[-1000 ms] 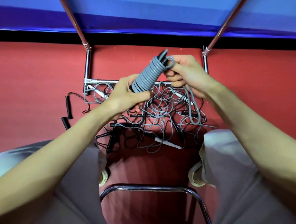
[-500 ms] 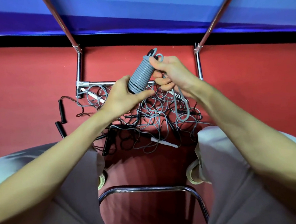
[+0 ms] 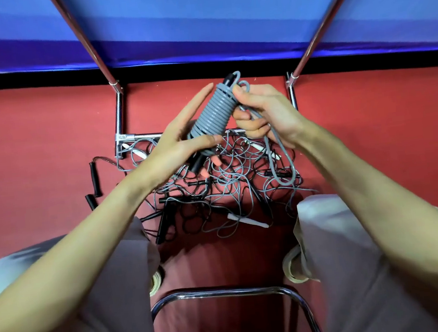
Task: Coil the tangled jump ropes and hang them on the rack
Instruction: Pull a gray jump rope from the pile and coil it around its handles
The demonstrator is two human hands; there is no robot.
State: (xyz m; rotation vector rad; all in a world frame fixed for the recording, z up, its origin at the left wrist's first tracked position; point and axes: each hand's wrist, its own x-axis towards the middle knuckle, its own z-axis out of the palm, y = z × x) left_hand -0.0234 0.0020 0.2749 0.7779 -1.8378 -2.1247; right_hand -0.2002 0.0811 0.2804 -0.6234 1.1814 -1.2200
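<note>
A grey jump rope (image 3: 213,112) is wound in tight turns around its black handles, tilted with the top end up and right. My left hand (image 3: 180,140) holds the lower end of this coil, thumb across it and index finger stretched straight beside it. My right hand (image 3: 263,112) pinches the rope at the top of the coil, and a loose grey loop (image 3: 282,164) hangs down from its fist. Below lies a tangle of grey and black ropes (image 3: 228,183) on the red floor. The chrome rack (image 3: 120,122) stands behind, with its base bar partly hidden by my hands.
Two black handles (image 3: 94,176) lie left of the tangle and a white handle (image 3: 248,221) at its near edge. My knees frame the pile on both sides. A chrome chair bar (image 3: 225,291) curves below. A blue wall rises beyond the rack's slanted poles (image 3: 82,36).
The coil has risen slightly and my left index finger has straightened out beside it. My right hand has shifted its pinch at the top end, with the loose loop still hanging.
</note>
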